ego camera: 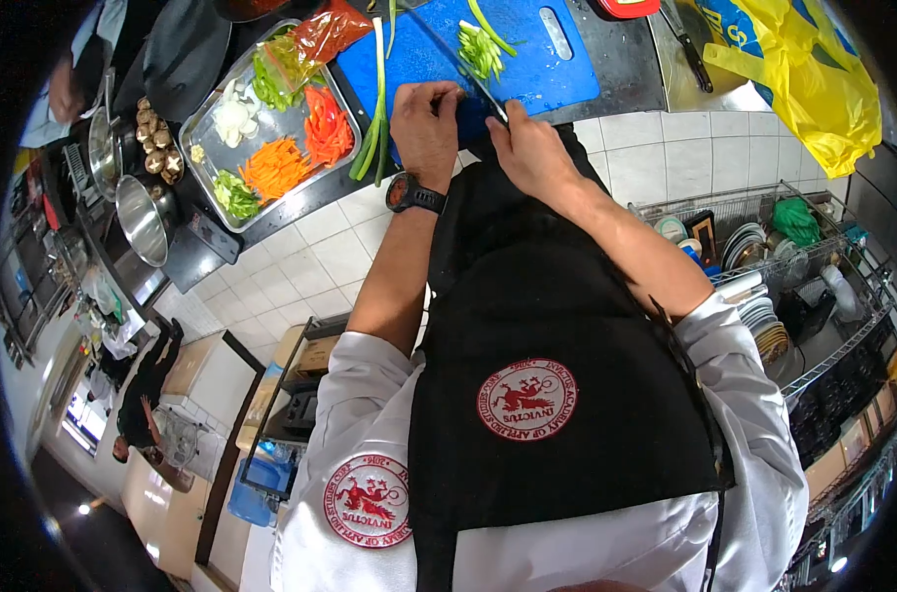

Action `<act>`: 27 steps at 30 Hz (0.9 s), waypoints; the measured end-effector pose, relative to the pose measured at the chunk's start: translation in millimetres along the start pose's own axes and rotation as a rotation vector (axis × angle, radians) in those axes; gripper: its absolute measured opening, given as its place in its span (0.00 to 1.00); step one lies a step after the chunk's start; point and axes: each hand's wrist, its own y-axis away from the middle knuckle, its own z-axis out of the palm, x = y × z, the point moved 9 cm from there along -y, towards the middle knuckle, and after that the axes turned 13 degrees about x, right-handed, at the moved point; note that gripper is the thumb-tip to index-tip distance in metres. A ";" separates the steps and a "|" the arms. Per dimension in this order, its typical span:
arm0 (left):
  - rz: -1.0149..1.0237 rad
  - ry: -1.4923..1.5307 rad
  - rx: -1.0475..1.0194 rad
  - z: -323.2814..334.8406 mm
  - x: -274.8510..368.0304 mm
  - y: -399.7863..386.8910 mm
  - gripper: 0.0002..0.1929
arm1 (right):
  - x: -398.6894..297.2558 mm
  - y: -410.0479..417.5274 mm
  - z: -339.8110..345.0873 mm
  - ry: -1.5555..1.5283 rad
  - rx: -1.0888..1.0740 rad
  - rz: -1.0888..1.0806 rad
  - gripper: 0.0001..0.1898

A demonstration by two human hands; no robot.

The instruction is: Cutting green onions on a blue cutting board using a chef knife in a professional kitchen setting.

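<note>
My right hand point(530, 144) grips a kitchen knife point(485, 96), its blade lying across a blue cutting board point(411, 70). Beside the knife, at the board's near edge, my left hand point(428, 129) has its fingers bent together; whether something small is between them I cannot tell. Sliced green onion point(480, 50) lies on the board beyond the blade. Whole green onion stalks point(378, 111) rest across the board's left edge. To the left, a metal tray point(267, 203) holds orange strips point(277, 169), red pepper strips point(328, 127), sliced onion point(235, 115) and green pieces.
Mushrooms point(158, 144), a metal bowl point(142, 220) and a phone point(210, 233) are left of the tray. A second knife point(689, 55) and a yellow plastic bag point(811, 81) lie at right. A dish rack point(789, 259) stands right below the counter. A person point(141, 399) is farther off.
</note>
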 end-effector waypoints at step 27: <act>0.088 -0.442 -0.223 68.4 45.2 -119.7 0.19 | 45.2 29.0 -80.5 -0.195 0.089 0.177 0.14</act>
